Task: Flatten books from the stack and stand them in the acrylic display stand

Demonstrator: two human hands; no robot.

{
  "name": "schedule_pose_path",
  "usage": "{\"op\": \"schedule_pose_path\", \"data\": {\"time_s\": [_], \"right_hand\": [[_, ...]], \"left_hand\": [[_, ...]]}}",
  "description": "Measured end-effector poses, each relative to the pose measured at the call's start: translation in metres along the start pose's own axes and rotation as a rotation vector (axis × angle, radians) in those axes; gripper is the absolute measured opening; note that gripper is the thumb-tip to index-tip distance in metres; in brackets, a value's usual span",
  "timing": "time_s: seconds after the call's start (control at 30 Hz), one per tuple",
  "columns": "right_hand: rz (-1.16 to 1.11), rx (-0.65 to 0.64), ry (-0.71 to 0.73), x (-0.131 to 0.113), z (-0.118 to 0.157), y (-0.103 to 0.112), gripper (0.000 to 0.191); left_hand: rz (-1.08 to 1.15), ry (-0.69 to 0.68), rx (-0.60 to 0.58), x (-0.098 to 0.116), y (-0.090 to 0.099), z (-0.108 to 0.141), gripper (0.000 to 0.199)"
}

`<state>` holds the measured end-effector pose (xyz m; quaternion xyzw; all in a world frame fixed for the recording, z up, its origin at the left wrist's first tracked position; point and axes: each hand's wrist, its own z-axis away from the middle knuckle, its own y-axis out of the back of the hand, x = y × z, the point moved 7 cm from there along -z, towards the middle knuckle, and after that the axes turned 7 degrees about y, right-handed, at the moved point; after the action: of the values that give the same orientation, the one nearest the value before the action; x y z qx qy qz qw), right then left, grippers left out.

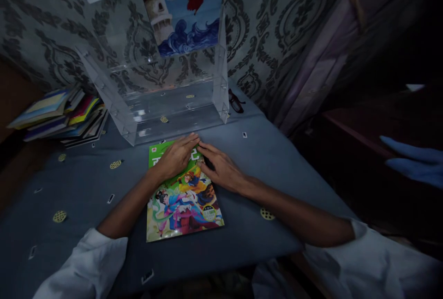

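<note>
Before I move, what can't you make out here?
All in the head view:
- book: part of its title, under the left hand and right hand
- both palms: turned down
- stack: titles, blurred and too small
- poster: top, cut off by the upper edge
- blue thing: rest, past the right edge

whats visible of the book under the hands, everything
The book lies flat and closed on the blue-grey cloth, cover up, in front of the clear rack. It looks glossy: green top with white characters, partly hidden, and colourful cartoon figures underneath. The left hand rests on its upper part; the right hand lies over its upper right edge.
</note>
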<state>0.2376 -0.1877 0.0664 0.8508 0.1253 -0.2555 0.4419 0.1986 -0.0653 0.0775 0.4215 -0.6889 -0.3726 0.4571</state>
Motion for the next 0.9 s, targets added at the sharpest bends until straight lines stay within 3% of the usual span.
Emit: {"op": "schedule_pose_path", "data": {"time_s": [0.67, 0.9], "right_hand": [[-0.016, 0.029, -0.030, -0.019, 0.021, 0.006, 0.041], [-0.049, 0.060, -0.031, -0.028, 0.028, 0.011, 0.039]], "left_hand": [[-0.082, 0.058, -0.141, 0.022, 0.000, 0.010, 0.045], [-0.124, 0.014, -0.118, 0.033, 0.000, 0.017, 0.045]]}}
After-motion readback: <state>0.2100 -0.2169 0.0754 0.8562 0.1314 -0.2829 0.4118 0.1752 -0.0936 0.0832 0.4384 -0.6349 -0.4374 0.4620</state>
